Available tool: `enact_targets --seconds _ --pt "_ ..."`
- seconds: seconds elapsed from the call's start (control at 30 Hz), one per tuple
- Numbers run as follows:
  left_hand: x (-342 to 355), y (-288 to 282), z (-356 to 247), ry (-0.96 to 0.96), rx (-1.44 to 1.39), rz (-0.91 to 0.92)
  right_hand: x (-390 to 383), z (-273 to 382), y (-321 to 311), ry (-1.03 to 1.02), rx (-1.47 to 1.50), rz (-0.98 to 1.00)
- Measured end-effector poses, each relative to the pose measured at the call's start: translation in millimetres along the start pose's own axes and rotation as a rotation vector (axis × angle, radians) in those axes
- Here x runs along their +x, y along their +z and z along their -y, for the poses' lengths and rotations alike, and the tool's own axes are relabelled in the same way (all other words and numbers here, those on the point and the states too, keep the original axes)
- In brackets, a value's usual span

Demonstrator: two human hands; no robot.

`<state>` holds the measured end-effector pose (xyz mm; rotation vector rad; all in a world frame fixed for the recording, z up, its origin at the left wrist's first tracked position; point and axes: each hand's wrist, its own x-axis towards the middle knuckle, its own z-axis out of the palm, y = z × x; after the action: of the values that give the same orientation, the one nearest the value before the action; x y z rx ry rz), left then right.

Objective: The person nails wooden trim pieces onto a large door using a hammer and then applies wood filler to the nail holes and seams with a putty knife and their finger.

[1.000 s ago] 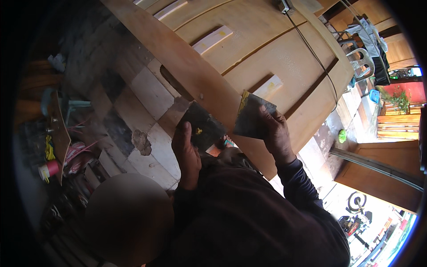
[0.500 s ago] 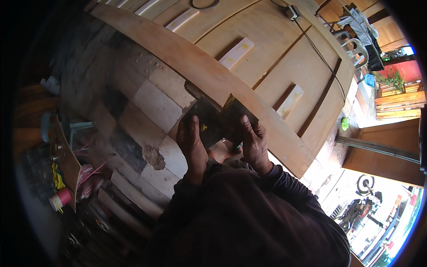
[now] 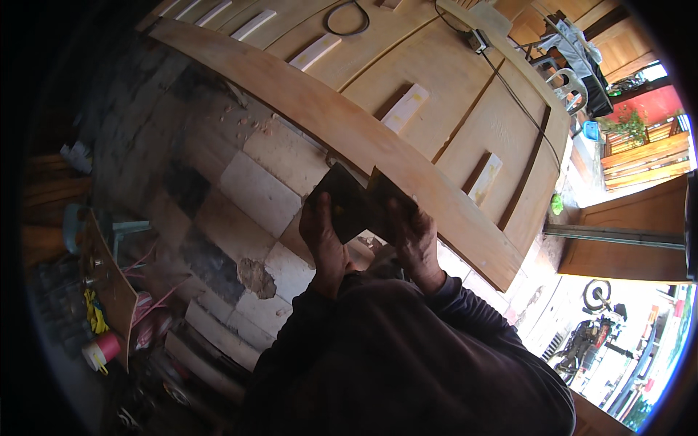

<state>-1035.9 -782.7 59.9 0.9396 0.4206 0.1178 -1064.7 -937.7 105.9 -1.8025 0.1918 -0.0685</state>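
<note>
A dark sheet, which looks like sandpaper, is held out in front of my body. It bends in the middle, so two halves show with a notch between them at the top edge. My left hand pinches the left half, thumb on top. The right half is gripped by my right hand, its thumb pressed on the surface and its fingers hidden underneath. Just beyond the sheet runs the long edge board of a large wooden panel; the sheet overlaps its near edge in view.
Several pale wood strips stand on the panel, with a cable coil and a corded power socket. Worn tiles cover the floor. At left are a thin board and a red-and-white container; a motorbike stands at right.
My hands have drawn slightly closer together, and the sheet is bent more sharply between them. The view has shifted, so the panel and its strips appear further right.
</note>
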Motion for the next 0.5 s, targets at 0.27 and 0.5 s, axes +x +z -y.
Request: enact_targets --seconds 0.27,0.5 --pt "46 22 -9 -0.047 0.021 -0.017 26 -2 11 -0.053 -0.136 0.002" --pt "99 55 -10 0.001 0.020 -0.004 85 6 6 -0.225 -0.177 0.052"
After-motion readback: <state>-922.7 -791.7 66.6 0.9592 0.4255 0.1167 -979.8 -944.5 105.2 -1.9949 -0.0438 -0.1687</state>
